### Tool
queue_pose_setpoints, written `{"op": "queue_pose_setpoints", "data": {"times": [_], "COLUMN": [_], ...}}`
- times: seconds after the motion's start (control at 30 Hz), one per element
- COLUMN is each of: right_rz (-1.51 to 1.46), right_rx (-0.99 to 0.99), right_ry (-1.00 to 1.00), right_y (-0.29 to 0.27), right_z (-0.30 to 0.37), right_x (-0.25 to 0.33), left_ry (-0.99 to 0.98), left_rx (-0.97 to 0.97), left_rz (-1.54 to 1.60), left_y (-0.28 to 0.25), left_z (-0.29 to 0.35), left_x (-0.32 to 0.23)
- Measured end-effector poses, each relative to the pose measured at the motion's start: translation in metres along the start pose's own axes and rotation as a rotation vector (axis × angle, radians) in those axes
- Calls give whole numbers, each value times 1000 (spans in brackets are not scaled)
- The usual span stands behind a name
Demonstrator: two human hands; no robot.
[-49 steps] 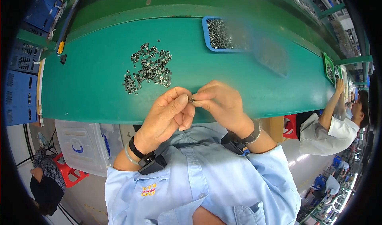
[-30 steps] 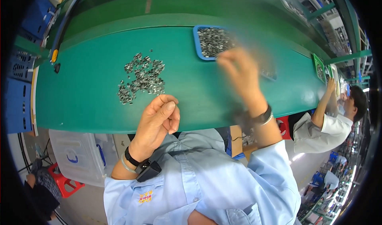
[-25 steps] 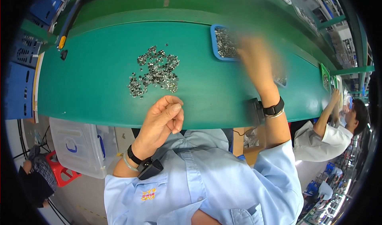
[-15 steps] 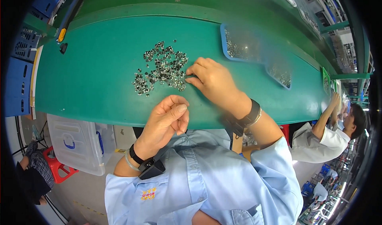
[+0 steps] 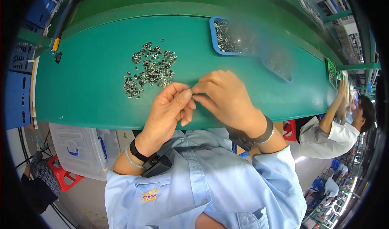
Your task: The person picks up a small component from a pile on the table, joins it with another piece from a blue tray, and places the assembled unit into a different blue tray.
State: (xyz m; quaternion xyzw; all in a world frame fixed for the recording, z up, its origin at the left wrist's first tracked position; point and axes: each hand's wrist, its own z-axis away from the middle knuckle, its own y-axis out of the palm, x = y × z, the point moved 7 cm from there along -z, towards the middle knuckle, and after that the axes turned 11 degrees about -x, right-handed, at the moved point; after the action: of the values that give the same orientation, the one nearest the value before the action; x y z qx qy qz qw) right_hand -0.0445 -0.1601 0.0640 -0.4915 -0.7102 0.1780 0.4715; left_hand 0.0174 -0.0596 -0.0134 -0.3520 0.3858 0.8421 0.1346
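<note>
A loose heap of small shiny metal pieces (image 5: 154, 67), silver and black, lies spread on the green table mat (image 5: 93, 91). Just to the right and nearer to me, my two hands meet fingertip to fingertip. My left hand (image 5: 168, 109) is closed in a pinch, thumb against forefinger. My right hand (image 5: 225, 97) also pinches, its thumb and forefinger tips touching those of the left. Whatever sits between the fingertips is too small and covered to make out.
A blue tray (image 5: 212, 34) of similar small pieces stands at the back, partly blurred; a second, blurrier tray (image 5: 279, 69) is right of it. A yellow-handled cutter (image 5: 55, 45) lies far left. A lidded clear plastic box (image 5: 77, 150) stands below the table's left; a co-worker (image 5: 336, 138) sits at right.
My right hand has drawn back from the heap's edge to meet my left fingertips. The heap and trays appear shifted left in the picture as the view turned.
</note>
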Motion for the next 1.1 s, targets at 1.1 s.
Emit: {"op": "queue_pose_setpoints", "data": {"times": [1.1], "right_rz": [-136], "right_rx": [-213], "right_ry": [8], "right_y": [0], "right_z": [31], "right_x": [1], "left_ry": [-9], "left_rx": [36], "left_rz": [41], "left_y": [9], "left_z": [13], "left_x": [13]}}
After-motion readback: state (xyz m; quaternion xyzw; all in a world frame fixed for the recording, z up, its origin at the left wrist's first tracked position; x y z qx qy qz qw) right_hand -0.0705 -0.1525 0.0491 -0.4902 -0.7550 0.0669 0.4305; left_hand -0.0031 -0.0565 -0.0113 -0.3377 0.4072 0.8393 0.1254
